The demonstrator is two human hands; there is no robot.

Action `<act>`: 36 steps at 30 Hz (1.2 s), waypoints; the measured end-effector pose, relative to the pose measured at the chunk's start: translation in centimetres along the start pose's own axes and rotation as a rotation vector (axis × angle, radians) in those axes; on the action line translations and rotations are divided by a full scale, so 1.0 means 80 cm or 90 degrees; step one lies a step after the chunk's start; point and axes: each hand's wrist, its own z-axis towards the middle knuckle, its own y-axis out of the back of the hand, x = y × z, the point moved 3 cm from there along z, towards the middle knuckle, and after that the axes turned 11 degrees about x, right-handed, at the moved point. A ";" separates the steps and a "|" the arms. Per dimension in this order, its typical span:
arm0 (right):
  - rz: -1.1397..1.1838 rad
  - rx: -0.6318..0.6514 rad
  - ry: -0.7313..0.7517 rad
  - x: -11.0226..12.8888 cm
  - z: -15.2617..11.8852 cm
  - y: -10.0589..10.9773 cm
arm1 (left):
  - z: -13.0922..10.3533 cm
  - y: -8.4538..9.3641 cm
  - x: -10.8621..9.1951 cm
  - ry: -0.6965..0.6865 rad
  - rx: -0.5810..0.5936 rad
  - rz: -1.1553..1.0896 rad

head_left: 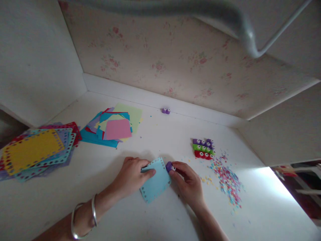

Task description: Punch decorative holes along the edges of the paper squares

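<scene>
A light blue paper card with punched holes along its edges is held at its upper left by my left hand, thumb on top. Two silver bangles circle that wrist. On the card's right side, my right hand grips a small purple punch with a round eye-like button between thumb and fingers. The punch sits at the card's upper right edge; whether paper is inside its slot cannot be made out.
Punched cards are piled at the far left, with plain coloured sheets behind my left hand. Purple, green and red punches stand in rows at the right, near scattered confetti. Two purple punches rest by the back wall.
</scene>
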 end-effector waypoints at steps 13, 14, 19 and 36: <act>-0.123 -0.010 0.070 0.011 -0.004 0.001 | 0.001 -0.001 0.000 -0.005 0.005 -0.005; -0.133 -0.009 0.078 0.012 -0.005 0.001 | 0.001 -0.001 0.000 -0.005 0.006 0.000; -0.170 0.023 0.134 0.016 -0.008 -0.002 | 0.000 -0.004 -0.001 0.001 0.000 0.026; -0.199 0.004 0.197 0.025 -0.009 -0.009 | 0.002 -0.010 0.004 0.000 -0.014 0.051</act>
